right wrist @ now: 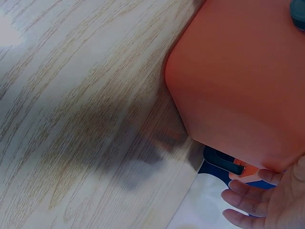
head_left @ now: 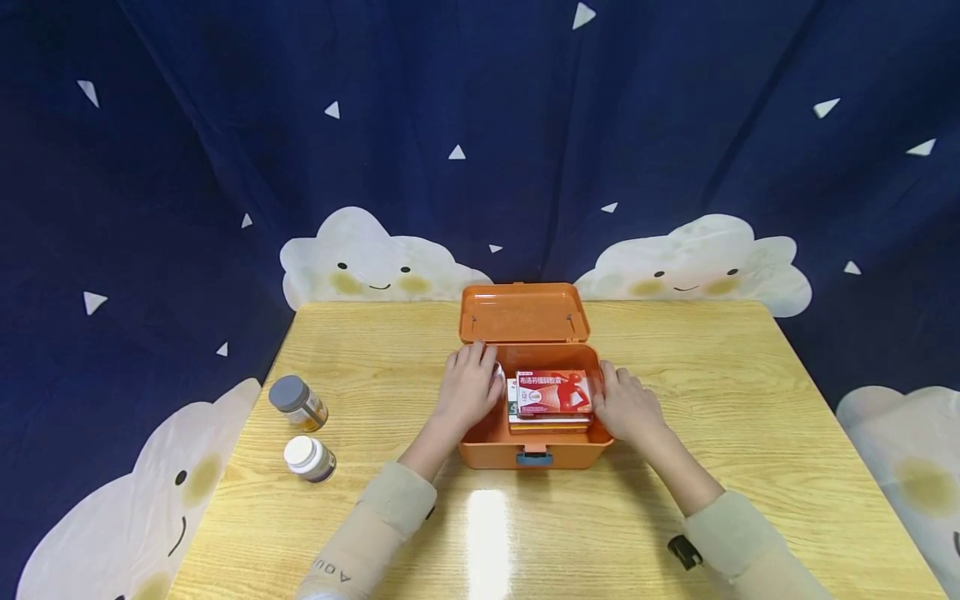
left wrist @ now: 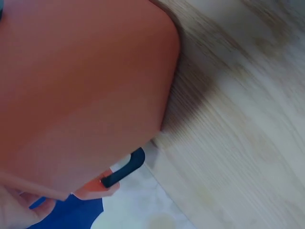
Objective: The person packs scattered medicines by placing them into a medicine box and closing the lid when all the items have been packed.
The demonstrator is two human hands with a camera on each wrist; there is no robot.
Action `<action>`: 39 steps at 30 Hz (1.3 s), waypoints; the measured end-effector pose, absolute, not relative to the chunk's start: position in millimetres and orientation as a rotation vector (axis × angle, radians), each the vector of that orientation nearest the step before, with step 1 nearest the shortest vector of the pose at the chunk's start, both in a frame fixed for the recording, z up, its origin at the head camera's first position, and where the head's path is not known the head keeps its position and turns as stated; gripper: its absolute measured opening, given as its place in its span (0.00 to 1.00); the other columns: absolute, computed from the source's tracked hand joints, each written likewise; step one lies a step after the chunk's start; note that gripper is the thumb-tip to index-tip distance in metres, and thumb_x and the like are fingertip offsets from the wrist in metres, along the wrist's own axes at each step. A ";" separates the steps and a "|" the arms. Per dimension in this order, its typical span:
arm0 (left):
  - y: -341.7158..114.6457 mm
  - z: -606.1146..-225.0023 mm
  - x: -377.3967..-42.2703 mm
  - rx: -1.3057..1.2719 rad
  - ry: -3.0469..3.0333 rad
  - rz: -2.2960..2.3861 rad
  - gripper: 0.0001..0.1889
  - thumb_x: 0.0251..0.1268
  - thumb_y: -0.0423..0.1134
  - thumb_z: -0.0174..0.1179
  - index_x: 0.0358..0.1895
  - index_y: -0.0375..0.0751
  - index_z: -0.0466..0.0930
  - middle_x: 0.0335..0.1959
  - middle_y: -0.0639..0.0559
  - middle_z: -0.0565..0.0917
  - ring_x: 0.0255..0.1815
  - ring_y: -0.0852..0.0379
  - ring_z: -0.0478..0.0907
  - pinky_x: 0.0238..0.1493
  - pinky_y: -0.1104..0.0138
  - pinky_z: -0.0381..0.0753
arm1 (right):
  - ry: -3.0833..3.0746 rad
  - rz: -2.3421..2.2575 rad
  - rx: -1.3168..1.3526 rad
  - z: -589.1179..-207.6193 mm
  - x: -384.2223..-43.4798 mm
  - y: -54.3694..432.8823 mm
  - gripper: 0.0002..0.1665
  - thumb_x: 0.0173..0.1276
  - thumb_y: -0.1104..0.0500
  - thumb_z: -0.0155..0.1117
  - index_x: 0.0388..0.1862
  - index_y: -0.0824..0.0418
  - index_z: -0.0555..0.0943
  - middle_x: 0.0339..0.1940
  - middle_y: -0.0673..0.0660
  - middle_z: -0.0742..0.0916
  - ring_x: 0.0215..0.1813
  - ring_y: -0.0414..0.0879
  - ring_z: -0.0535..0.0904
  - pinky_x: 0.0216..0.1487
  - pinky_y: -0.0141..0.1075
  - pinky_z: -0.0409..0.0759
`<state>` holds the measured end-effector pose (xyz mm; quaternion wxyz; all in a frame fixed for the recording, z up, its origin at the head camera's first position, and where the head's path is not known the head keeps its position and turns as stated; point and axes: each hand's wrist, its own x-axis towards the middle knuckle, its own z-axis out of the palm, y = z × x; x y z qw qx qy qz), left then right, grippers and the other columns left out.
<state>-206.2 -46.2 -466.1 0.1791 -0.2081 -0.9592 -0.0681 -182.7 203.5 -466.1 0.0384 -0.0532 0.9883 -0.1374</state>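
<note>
Near the left edge of the surface (head_left: 750, 433), a grey-capped bottle (head_left: 298, 402) is just beyond a white-capped bottle (head_left: 310, 458). Next, the left hand (head_left: 467, 387) lies over the left rim of the orange box (head_left: 487, 455); whether its grip pinches the white item (head_left: 498, 369) beside it, I cannot tell. The box sits midway between the side edges, toward the far edge, lid (head_left: 525, 312) raised, a red carton (head_left: 551, 392) atop other packages (head_left: 551, 424) inside. The right hand (head_left: 630, 407) touches the right rim, its grip loosely spread.
</note>
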 end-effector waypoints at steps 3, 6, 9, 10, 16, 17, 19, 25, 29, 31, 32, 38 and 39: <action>-53.0 -466.5 -205.2 -0.595 -2.629 -0.211 0.20 0.58 0.43 0.55 0.52 0.38 0.71 0.49 0.44 0.73 0.50 0.48 0.69 0.53 0.56 0.65 | 3.034 -0.424 -0.163 -465.7 -182.8 203.8 0.30 0.64 0.56 0.48 0.63 0.67 0.59 0.49 0.70 0.74 0.49 0.65 0.72 0.41 0.59 0.71; -60.0 -466.6 -204.4 -0.599 -2.546 -0.240 0.20 0.56 0.42 0.56 0.51 0.37 0.72 0.48 0.44 0.73 0.49 0.48 0.70 0.52 0.55 0.66 | 3.029 -0.429 -0.163 -464.7 -183.0 204.2 0.30 0.64 0.56 0.48 0.62 0.67 0.59 0.49 0.71 0.74 0.48 0.65 0.72 0.41 0.59 0.70; -67.9 -466.6 -203.4 -0.594 -2.492 -0.273 0.20 0.54 0.41 0.58 0.50 0.36 0.73 0.47 0.44 0.74 0.49 0.47 0.70 0.52 0.55 0.66 | 3.020 -0.423 -0.165 -464.2 -183.5 204.5 0.30 0.64 0.56 0.48 0.62 0.67 0.59 0.49 0.71 0.73 0.48 0.65 0.72 0.40 0.59 0.70; -70.7 -466.6 -203.0 -0.588 -2.481 -0.280 0.20 0.54 0.41 0.58 0.50 0.36 0.73 0.47 0.43 0.74 0.49 0.47 0.70 0.52 0.55 0.66 | 3.018 -0.422 -0.166 -464.2 -183.6 204.6 0.30 0.64 0.56 0.48 0.62 0.68 0.59 0.49 0.71 0.73 0.48 0.65 0.72 0.40 0.59 0.70; -90.9 -467.2 -201.1 -0.514 -2.447 -0.322 0.20 0.53 0.42 0.57 0.49 0.35 0.72 0.46 0.41 0.75 0.48 0.44 0.71 0.52 0.53 0.66 | 3.011 -0.420 -0.167 -463.2 -183.1 203.8 0.30 0.64 0.56 0.48 0.63 0.68 0.59 0.49 0.71 0.73 0.48 0.65 0.72 0.41 0.59 0.70; -94.6 -467.1 -200.8 -0.498 -2.444 -0.336 0.20 0.53 0.41 0.58 0.48 0.35 0.72 0.46 0.41 0.75 0.47 0.44 0.71 0.52 0.53 0.65 | 3.010 -0.420 -0.166 -463.1 -182.9 203.7 0.30 0.64 0.56 0.48 0.63 0.68 0.59 0.49 0.71 0.73 0.48 0.66 0.72 0.41 0.59 0.71; -102.6 -466.9 -200.2 -0.462 -2.446 -0.353 0.20 0.53 0.41 0.57 0.48 0.34 0.72 0.46 0.40 0.74 0.47 0.43 0.71 0.52 0.52 0.65 | 3.009 -0.420 -0.165 -463.1 -182.8 203.7 0.30 0.64 0.56 0.47 0.63 0.68 0.59 0.50 0.71 0.73 0.48 0.66 0.72 0.41 0.59 0.71; -127.3 -465.0 -196.3 -0.333 -2.488 -0.418 0.20 0.54 0.40 0.56 0.50 0.33 0.70 0.48 0.38 0.73 0.50 0.41 0.69 0.55 0.50 0.62 | 3.012 -0.407 -0.166 -464.3 -183.5 203.8 0.30 0.64 0.56 0.47 0.63 0.69 0.59 0.50 0.72 0.73 0.49 0.66 0.72 0.41 0.59 0.71; -143.6 -463.4 -192.6 -0.241 -2.547 -0.430 0.21 0.56 0.39 0.56 0.52 0.32 0.69 0.50 0.37 0.72 0.52 0.40 0.67 0.57 0.50 0.61 | 3.014 -0.408 -0.166 -463.6 -183.6 203.4 0.30 0.64 0.56 0.47 0.63 0.69 0.59 0.50 0.72 0.73 0.49 0.66 0.72 0.41 0.59 0.70; -151.1 -462.2 -190.8 -0.193 -2.569 -0.444 0.22 0.57 0.39 0.56 0.53 0.31 0.69 0.50 0.36 0.71 0.53 0.40 0.66 0.57 0.49 0.60 | 3.014 -0.409 -0.164 -463.7 -183.6 203.6 0.30 0.64 0.56 0.47 0.63 0.69 0.59 0.51 0.72 0.73 0.49 0.66 0.72 0.41 0.60 0.70; -154.8 -461.5 -190.0 -0.166 -2.580 -0.451 0.22 0.57 0.39 0.56 0.53 0.31 0.68 0.51 0.36 0.70 0.54 0.40 0.65 0.58 0.49 0.59 | 3.014 -0.409 -0.164 -464.2 -183.8 203.8 0.30 0.64 0.56 0.47 0.63 0.69 0.58 0.51 0.72 0.73 0.49 0.66 0.72 0.41 0.60 0.70; -175.1 -458.0 -187.3 -0.010 -2.617 -0.539 0.25 0.57 0.38 0.57 0.56 0.30 0.66 0.54 0.34 0.67 0.58 0.38 0.61 0.60 0.48 0.54 | 3.019 -0.413 -0.171 -465.2 -183.6 204.2 0.30 0.63 0.57 0.47 0.62 0.69 0.59 0.49 0.72 0.74 0.48 0.66 0.72 0.40 0.59 0.71; -178.3 -457.5 -186.7 0.015 -2.625 -0.550 0.25 0.57 0.38 0.57 0.57 0.30 0.66 0.55 0.34 0.66 0.58 0.38 0.60 0.61 0.48 0.53 | 3.020 -0.413 -0.171 -465.0 -183.5 204.2 0.30 0.63 0.57 0.47 0.62 0.69 0.59 0.49 0.72 0.74 0.47 0.66 0.72 0.40 0.59 0.71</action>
